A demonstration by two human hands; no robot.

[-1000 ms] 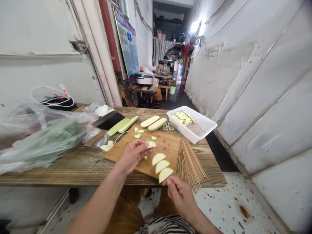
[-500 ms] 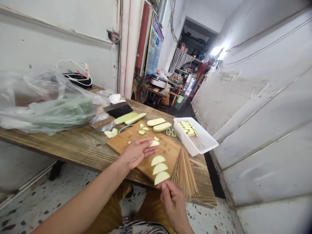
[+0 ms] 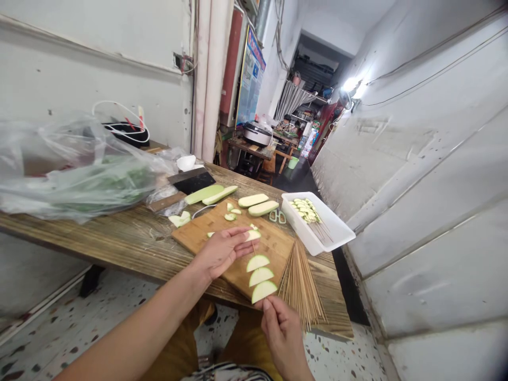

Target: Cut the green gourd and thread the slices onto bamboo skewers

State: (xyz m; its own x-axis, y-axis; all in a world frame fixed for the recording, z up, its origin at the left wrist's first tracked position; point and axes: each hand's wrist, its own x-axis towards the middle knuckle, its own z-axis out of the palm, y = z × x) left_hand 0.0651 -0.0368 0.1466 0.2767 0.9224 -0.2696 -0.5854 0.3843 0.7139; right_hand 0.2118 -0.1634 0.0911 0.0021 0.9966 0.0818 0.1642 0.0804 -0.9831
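Note:
My right hand [image 3: 281, 336] pinches the lower end of a thin bamboo skewer [image 3: 254, 251] at the near edge of the table. Several half-moon zucchini slices [image 3: 261, 277] sit threaded along it. My left hand [image 3: 224, 251] is above the wooden cutting board [image 3: 270, 243], its fingertips on a top slice [image 3: 253, 235]. Small zucchini scraps [image 3: 230, 217] and long zucchini strips [image 3: 251, 200] lie on the board's far part. A fanned bundle of bamboo skewers [image 3: 299, 286] lies right of the board.
A white tray [image 3: 317, 227] holds finished skewers at the right. Scissors [image 3: 278, 216], a cleaver [image 3: 193, 182] and a plastic bag of greens [image 3: 79, 180] share the wooden table [image 3: 119, 233]. A person [image 3: 284, 126] sits far down the corridor.
The whole view has tilted and swung since a second ago. My hands stay in about the same grip on the skewer, and the slices remain on it.

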